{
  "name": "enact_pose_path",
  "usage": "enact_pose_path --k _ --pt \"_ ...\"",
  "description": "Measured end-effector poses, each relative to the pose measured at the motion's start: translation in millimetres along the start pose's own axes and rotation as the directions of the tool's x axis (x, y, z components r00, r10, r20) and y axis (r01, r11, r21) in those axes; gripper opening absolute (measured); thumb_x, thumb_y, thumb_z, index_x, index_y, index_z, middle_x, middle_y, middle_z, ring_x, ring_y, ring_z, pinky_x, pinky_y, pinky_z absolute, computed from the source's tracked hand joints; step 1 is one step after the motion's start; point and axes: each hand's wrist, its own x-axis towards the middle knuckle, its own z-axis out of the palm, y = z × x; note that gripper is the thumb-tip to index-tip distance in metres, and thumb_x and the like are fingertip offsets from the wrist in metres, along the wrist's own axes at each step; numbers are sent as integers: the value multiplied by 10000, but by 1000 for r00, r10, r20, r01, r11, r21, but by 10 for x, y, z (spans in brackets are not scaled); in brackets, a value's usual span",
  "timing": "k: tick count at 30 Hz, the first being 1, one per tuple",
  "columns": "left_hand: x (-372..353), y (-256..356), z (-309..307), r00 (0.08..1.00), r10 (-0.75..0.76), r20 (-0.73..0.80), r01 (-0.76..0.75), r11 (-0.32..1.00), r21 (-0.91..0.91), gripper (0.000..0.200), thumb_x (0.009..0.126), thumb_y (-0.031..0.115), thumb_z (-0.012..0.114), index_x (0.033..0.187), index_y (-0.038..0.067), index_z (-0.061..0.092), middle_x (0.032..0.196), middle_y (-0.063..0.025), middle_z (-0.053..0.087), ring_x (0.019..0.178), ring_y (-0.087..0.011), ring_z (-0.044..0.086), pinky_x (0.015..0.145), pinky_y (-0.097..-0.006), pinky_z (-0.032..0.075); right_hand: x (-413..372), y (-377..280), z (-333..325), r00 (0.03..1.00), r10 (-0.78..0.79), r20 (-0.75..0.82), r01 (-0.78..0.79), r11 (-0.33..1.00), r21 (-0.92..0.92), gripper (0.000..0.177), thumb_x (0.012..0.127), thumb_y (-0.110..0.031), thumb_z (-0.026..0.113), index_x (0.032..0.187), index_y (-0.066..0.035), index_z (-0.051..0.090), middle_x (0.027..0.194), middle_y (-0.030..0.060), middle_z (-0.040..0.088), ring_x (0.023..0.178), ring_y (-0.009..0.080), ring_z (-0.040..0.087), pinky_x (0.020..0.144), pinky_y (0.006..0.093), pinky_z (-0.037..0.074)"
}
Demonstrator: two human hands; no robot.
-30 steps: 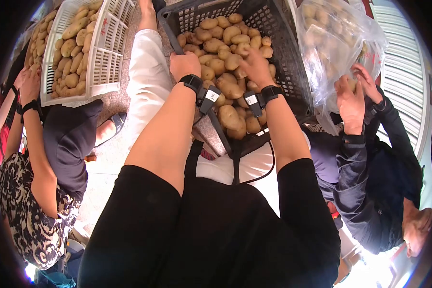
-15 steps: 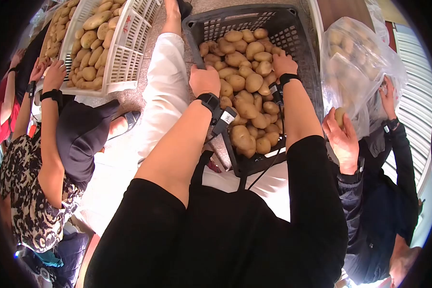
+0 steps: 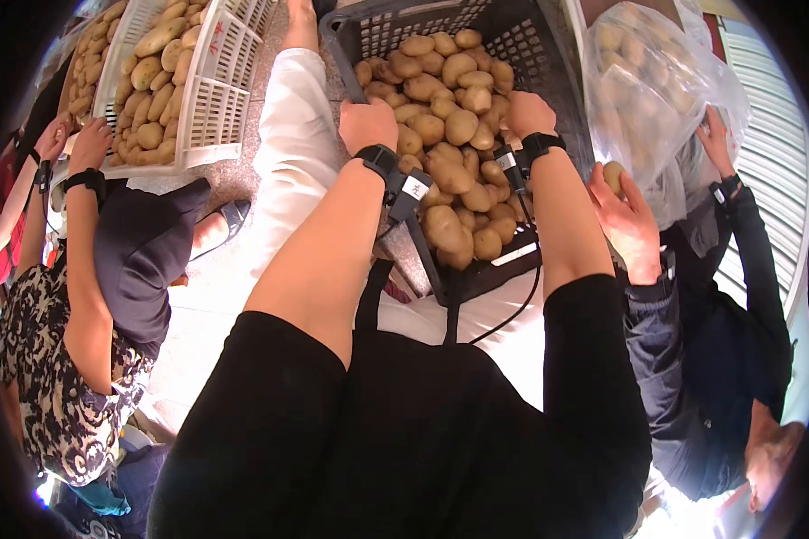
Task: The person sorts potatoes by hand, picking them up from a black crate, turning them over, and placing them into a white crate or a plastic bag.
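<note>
A black plastic crate [image 3: 535, 54] full of potatoes [image 3: 461, 128] is in front of me. My left hand [image 3: 367, 124] is closed over its left rim. On the crate's right side, my right hand [image 3: 528, 117] rests against the potatoes with its fingers curled down; their tips are hidden, and I cannot make out what they hold. Both wrists carry black straps with small devices, and a cable hangs from the right one.
To the left stands a white basket [image 3: 214, 112] of potatoes, with another person's hands [image 3: 90, 144] beside it. On the right, a co-worker's hand [image 3: 625, 220] holds a potato beside a clear plastic bag [image 3: 656, 117] of potatoes. My pale trouser leg [image 3: 292, 135] borders the crate.
The whole view has shifted, so the crate and baskets appear higher and slightly left. My left hand stays on the rim; my right hand has moved slightly nearer me relative to the crate.
</note>
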Motion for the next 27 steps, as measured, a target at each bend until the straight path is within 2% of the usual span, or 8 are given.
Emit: enact_pose_path --k 2,6,9,12,17,19,22,27 --pt "17 -30 7 999 -11 43 13 999 -42 321 728 176 461 933 -66 504 885 -255 559 857 -361 541 758 -400 427 -316 4 -190 983 -181 12 175 963 203 499 584 -229 710 1036 -90 550 850 165 594 797 291 582 695 355 466" --pt "27 -41 -9 995 19 94 -16 999 -28 437 730 220 479 974 -142 486 959 -284 531 956 -346 504 836 -358 381 -583 89 12 883 -314 348 76 828 555 577 602 -296 704 1096 -70 508 926 167 579 873 270 562 732 326 433" --pt "25 -46 3 999 13 47 -14 1000 8 460 739 224 471 1019 -141 457 953 -282 536 944 -352 511 829 -354 390 -664 47 520 943 -331 -34 319 870 375 557 638 -442 630 1016 -44 531 944 156 559 897 305 515 789 377 397" --pt "60 -80 6 994 27 104 -27 1000 -2 471 739 224 463 1035 -142 444 953 -283 535 940 -358 511 829 -354 391 -793 -69 640 932 -180 -314 291 889 354 569 655 -465 603 1013 -31 516 989 171 518 944 328 467 828 383 368" --pt "30 -60 45 1000 19 21 -20 1000 12 383 727 175 455 1015 -76 472 957 -246 546 924 -356 518 818 -383 401 -732 -46 572 947 -136 -291 246 890 385 537 678 -437 587 975 4 515 988 172 521 934 327 474 821 385 373" --pt "17 -51 21 1000 26 -1 -25 1000 17 384 730 176 451 1021 -74 471 956 -245 546 924 -355 518 818 -384 401 -671 -8 568 992 -57 -114 121 703 701 430 717 -365 565 928 8 531 918 176 554 860 319 525 760 381 409" --pt "17 -14 11 1000 13 7 -13 1000 0 385 731 178 453 1024 -72 475 963 -244 544 924 -353 519 817 -382 402 -549 99 587 930 184 -317 129 646 752 311 747 -270 532 895 2 542 879 185 567 817 319 549 716 383 426" --pt "49 -104 75 999 31 15 -30 999 -34 393 729 194 474 1018 -72 485 950 -245 548 916 -358 520 806 -379 406 -239 307 562 958 47 -283 90 887 454 286 765 -205 463 1007 -60 513 985 176 544 915 317 520 777 392 415"
